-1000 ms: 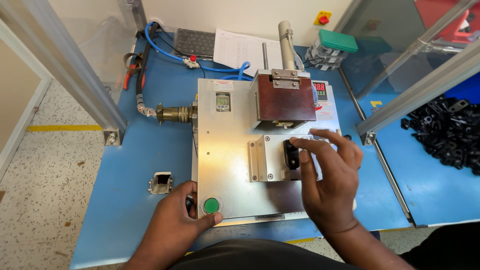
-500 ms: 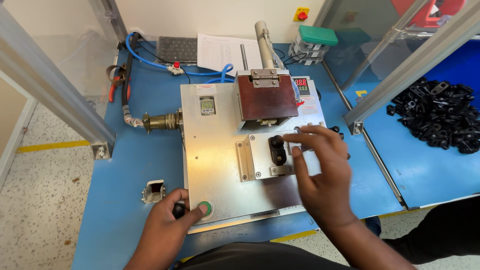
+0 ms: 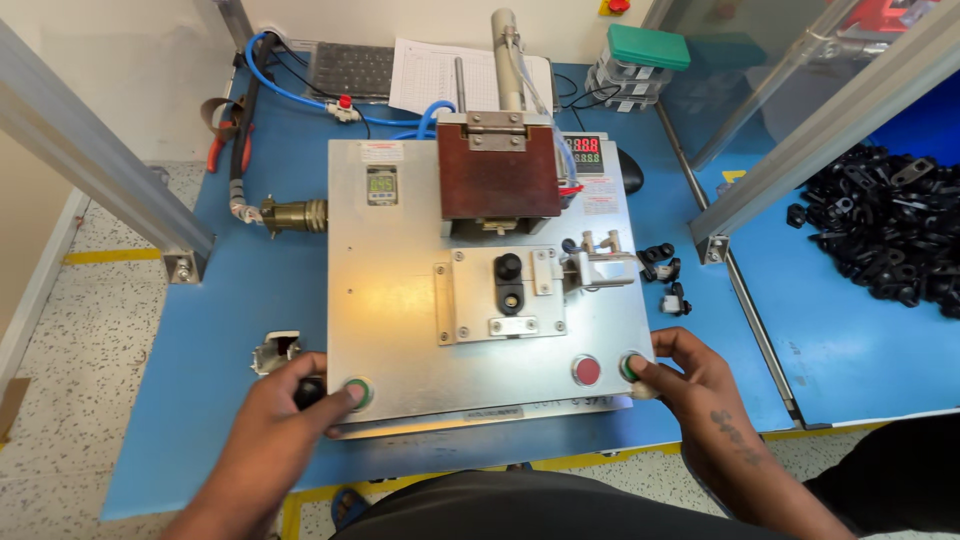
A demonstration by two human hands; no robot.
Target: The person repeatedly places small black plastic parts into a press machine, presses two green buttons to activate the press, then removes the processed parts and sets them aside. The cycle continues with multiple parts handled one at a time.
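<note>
A metal press fixture (image 3: 400, 300) stands on the blue bench. A small black plastic part (image 3: 509, 283) sits in its central nest, under a brown press block (image 3: 497, 177). My left hand (image 3: 290, 410) rests at the fixture's front left corner, thumb on the left green button (image 3: 357, 391) while its fingers wrap a small black object. My right hand (image 3: 690, 385) is at the front right corner, with its thumb pressing the right green button (image 3: 630, 366). A red button (image 3: 586, 370) lies just left of it.
Loose black parts (image 3: 665, 270) lie right of the fixture, and a big heap of them (image 3: 890, 230) fills the far right bench behind an aluminium rail (image 3: 820, 130). Blue hoses (image 3: 300, 95), a keyboard (image 3: 350, 68), papers, a green-lidded box (image 3: 640, 55) stand at the back. A small metal piece (image 3: 277, 351) lies left.
My right hand has left the black part in the nest and moved down to the right green button. My left hand stays at the left green button. The camera view has shifted.
</note>
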